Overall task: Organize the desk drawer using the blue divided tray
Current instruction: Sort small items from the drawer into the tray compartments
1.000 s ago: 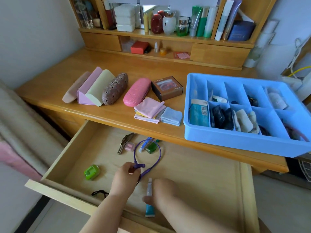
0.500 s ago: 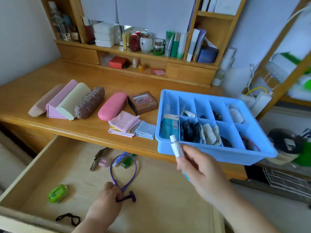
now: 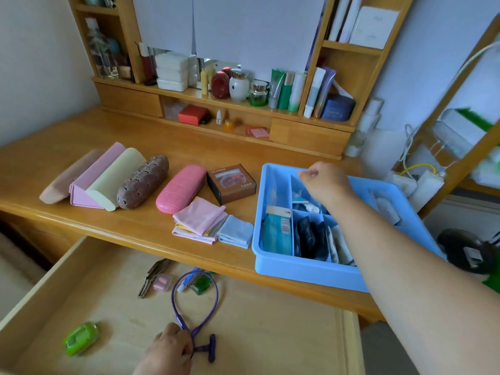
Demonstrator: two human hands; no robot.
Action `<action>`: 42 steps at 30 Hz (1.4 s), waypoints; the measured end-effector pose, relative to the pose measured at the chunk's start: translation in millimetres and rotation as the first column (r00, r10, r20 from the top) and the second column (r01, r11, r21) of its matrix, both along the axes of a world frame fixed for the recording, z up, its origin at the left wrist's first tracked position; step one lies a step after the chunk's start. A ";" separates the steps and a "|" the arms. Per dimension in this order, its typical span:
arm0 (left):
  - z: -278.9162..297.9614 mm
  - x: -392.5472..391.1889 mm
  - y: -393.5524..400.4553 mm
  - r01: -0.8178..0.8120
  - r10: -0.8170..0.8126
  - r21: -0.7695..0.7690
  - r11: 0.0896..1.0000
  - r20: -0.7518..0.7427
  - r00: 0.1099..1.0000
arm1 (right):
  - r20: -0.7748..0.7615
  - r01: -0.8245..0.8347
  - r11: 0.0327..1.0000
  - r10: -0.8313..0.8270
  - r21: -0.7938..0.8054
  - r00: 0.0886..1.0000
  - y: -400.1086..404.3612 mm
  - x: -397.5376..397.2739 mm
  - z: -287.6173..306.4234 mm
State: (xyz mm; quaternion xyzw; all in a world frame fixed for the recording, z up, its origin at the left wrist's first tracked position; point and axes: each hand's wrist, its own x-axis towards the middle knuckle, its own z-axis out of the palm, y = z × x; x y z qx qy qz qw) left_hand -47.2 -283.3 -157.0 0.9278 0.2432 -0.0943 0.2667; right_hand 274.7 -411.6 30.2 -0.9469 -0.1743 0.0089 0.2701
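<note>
Right hand over the blue tray, left hand on the purple headband in the drawer.

Blue divided tray [image 3: 303, 269] sits on the desk at right: front-left compartment holds a teal packet [image 3: 276, 234], the next one dark pouches [image 3: 309, 236], a rear compartment small white tubes [image 3: 308, 205]. Right hand [image 3: 324, 182] hangs over the rear compartments, fingers curled; cannot tell whether it holds anything. Open drawer [image 3: 270, 334] below holds a green clip [image 3: 81, 338], keys [image 3: 153, 276], a pink case [image 3: 162, 282] and the purple headband [image 3: 194, 301]. Left hand [image 3: 169, 349] grips the headband's near end.
</note>
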 end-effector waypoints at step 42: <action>-2.5 31.5 -40.3 -0.240 0.221 -0.076 0.968 -0.202 0.954 | -0.692 -0.080 0.980 0.187 0.184 0.697 -22.7 -209.5 -186.5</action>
